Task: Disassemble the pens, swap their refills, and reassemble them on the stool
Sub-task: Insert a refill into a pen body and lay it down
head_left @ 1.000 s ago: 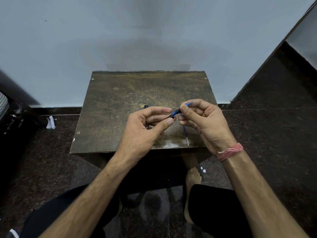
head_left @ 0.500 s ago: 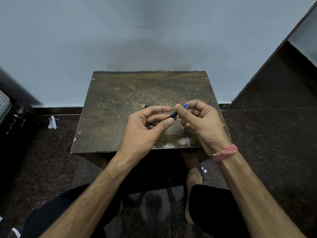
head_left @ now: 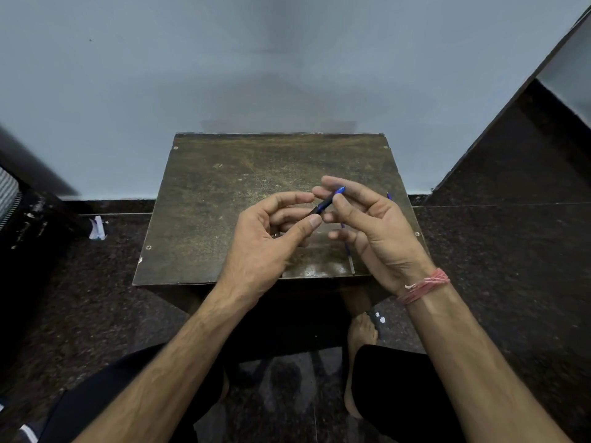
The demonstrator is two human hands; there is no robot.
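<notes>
Left hand (head_left: 265,251): centre of frame, fingers curled, thumb and forefinger pinching the dark lower end of the pen.
Right hand (head_left: 374,231): fingers loosely bent, thumb and forefinger pinching the pen's blue upper end.
Pen (head_left: 326,203): tilted, above the stool.
Refill (head_left: 348,254): lying on stool (head_left: 217,199), under right hand.

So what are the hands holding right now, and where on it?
Both hands hold one pen piece: the right hand pinches its blue end, and the left hand has fingertips at its black end.
</notes>
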